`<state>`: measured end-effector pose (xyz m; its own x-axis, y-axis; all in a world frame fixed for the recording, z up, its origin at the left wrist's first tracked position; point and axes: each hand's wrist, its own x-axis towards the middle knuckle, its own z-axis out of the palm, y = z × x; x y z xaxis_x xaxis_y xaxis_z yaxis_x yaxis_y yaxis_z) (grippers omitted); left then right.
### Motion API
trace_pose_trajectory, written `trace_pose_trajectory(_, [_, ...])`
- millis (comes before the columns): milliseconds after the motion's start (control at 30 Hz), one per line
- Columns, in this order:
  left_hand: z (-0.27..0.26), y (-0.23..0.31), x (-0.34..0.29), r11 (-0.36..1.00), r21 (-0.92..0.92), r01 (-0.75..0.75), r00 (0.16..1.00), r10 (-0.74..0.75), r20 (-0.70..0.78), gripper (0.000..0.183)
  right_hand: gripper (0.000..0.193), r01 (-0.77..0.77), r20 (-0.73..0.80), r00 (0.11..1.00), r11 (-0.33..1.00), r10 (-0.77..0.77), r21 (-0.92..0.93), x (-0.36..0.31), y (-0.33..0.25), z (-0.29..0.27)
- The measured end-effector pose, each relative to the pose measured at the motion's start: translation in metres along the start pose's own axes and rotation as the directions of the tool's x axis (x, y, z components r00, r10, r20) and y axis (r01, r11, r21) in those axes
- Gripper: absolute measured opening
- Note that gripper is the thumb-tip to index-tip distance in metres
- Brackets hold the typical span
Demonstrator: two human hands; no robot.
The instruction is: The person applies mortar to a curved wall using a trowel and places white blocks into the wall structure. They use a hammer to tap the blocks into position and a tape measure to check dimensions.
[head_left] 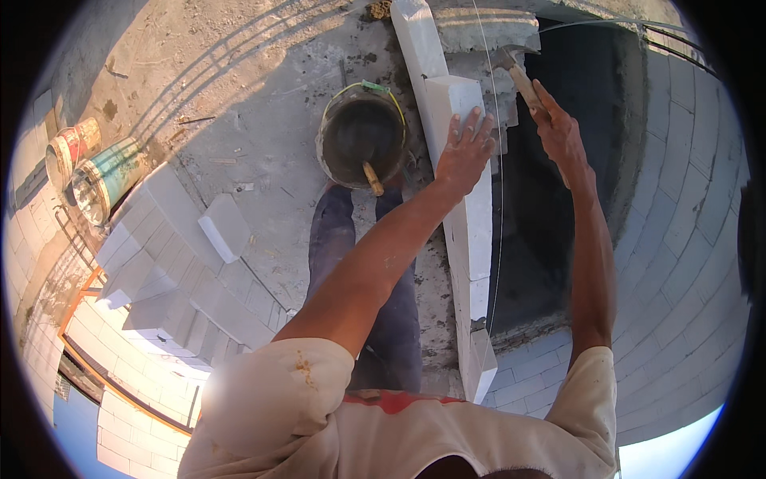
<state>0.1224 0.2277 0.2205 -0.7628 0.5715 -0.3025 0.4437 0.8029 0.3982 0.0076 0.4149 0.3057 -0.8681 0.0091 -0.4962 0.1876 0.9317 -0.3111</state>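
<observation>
1. Left hand spread flat on the white block atop the wall, steadying it
2. Right hand gripping a hammer raised over the block, ready for tapping
3. Mortar bucket close beside the wall, within reach

The rough concrete slab carries a course of white blocks, on whose top block the left hand presses flat. Just left of that hand stands a mortar bucket. Well left lie stacked white blocks and two paint cans.
</observation>
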Motion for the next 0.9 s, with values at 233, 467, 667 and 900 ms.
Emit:
trace_pose_trajectory(233, [0.002,-0.001,-0.004,0.996,-0.064,0.064,0.996,-0.068,-0.059,0.057,0.050,0.305,-0.042,0.949,0.944,-0.313,-0.126,0.152,-0.077,0.011])
trace_pose_trajectory(467, [-0.004,-0.002,-0.003,0.996,-0.054,0.075,0.997,-0.073,0.024,0.049,0.045,0.344,0.588,0.805,0.872,-0.083,-0.348,0.150,-0.114,0.026])
trace_pose_trajectory(667, [0.009,0.001,-0.001,0.991,-0.097,0.091,0.993,-0.097,-0.061,0.046,0.045,0.458,0.199,0.883,0.871,-0.424,-0.176,0.181,-0.093,0.028])
trace_pose_trajectory(900, [0.006,-0.001,0.001,0.993,-0.101,0.064,0.996,-0.069,-0.053,0.044,0.055,0.597,0.602,0.743,0.697,-0.294,-0.397,0.194,-0.072,0.036])
